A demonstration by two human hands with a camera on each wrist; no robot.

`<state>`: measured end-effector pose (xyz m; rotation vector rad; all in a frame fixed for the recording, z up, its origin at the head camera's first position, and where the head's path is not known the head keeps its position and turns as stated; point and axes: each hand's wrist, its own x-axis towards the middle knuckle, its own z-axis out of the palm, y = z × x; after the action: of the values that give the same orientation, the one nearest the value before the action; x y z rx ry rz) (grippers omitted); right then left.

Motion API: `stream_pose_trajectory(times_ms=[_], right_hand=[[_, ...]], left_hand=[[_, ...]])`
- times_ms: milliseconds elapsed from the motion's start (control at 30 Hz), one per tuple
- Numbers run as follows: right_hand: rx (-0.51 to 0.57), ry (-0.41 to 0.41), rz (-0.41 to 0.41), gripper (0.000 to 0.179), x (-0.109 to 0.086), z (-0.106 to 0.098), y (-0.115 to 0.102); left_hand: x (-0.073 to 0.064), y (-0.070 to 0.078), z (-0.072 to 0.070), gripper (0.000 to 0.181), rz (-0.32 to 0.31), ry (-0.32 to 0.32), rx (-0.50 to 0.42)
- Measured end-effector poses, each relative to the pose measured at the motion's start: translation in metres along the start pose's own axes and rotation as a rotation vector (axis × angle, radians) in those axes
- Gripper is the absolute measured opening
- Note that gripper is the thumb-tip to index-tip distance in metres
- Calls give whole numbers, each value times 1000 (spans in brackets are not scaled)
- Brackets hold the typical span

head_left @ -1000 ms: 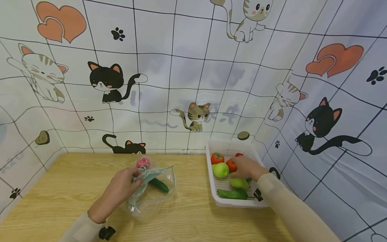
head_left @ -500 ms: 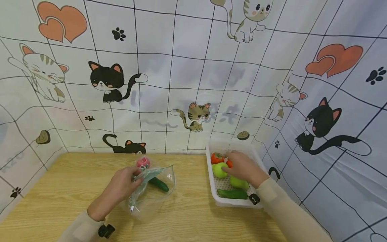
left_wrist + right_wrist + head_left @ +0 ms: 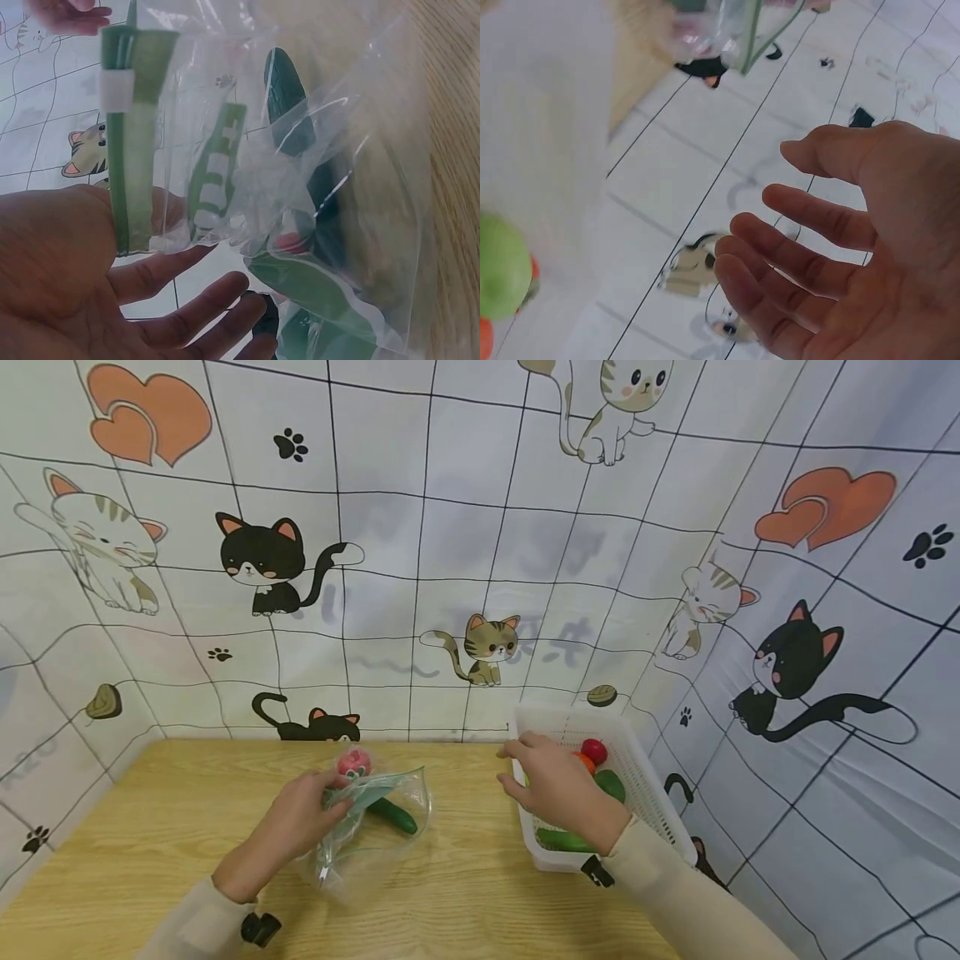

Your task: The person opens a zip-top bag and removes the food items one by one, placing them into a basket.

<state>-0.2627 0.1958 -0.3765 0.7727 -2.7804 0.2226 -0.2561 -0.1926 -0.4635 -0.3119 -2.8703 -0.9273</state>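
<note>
Cream fabric sleeve (image 3: 198,914) on your left arm, with a small black device (image 3: 261,930) at the cuff. Your left hand (image 3: 296,818): thumb and index finger pinch the edge of a clear plastic zip bag with green trim (image 3: 414,789); the other fingers stand apart. The bag lies on a pale wood-grain table (image 3: 465,885). Pink round item (image 3: 354,762) at the bag's far end; whether inside, you cannot tell. Dark green cucumber (image 3: 393,817), one, seen through the clear film. Your right hand (image 3: 558,785): raised over the left side of a white perforated plastic basket (image 3: 652,793), fingers apart and loosely bent. Basket contents: light green round fruit (image 3: 501,266), long green vegetable (image 3: 561,840), orange-red round piece (image 3: 586,762), bright red round piece (image 3: 595,751) and dark green rounded piece (image 3: 610,785), some partly hidden by your hand.
</note>
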Motion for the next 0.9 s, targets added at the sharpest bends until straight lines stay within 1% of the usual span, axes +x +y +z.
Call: stream_pose_trajectory(times_ms=[133,233,333,433,533,733,900], right_hand=[[23,50,-118,31,4,8,-20],[46,53,-180,29,9,14,-36],[68,37,-215,29,15,20,-50],[79,23,-232,28,19,27,-64],[94,-8,-240,29,22,34,-78],[155,-124,-226,28,33,55,-101],[168,-194,-224,28,44,78,-111]], left_hand=[[0,-2,1,34,-7,1,6],[0,-2,2,33,-2,6,8],[1,-3,3,31,7,12,11],[0,-3,5,29,19,15,11],[-1,-4,6,29,23,12,7],[-2,-5,7,31,16,-1,10],[-1,-6,7,34,15,7,24]])
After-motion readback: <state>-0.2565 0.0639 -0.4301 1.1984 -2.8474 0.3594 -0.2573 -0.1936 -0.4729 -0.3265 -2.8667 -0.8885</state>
